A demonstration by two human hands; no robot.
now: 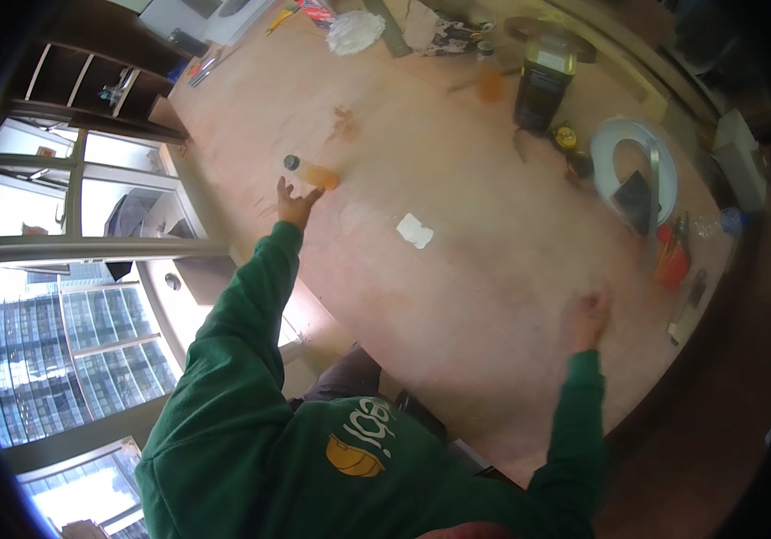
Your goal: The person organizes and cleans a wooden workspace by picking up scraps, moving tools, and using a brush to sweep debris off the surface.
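A small clear bottle of orange liquid (321,176) with a dark cap stands on the pale tabletop at the left. My left hand (295,205) is at its near side, thumb and fingers spread apart around a gap. Whether a fingertip touches the bottle I cannot tell. My right hand (589,316) is low over the right part of the table, smeared by motion, so its fingers are unclear. No object shows in it. Between the hands lies a white scrap of paper (415,231).
At the back right stand a dark rectangular can (545,85) and a second orange bottle (490,83). A tape measure (565,136), a white ring-shaped plate (667,171) and red-handled pliers (672,265) line the right. Crumpled white plastic (356,32) lies far back; windows flank the left.
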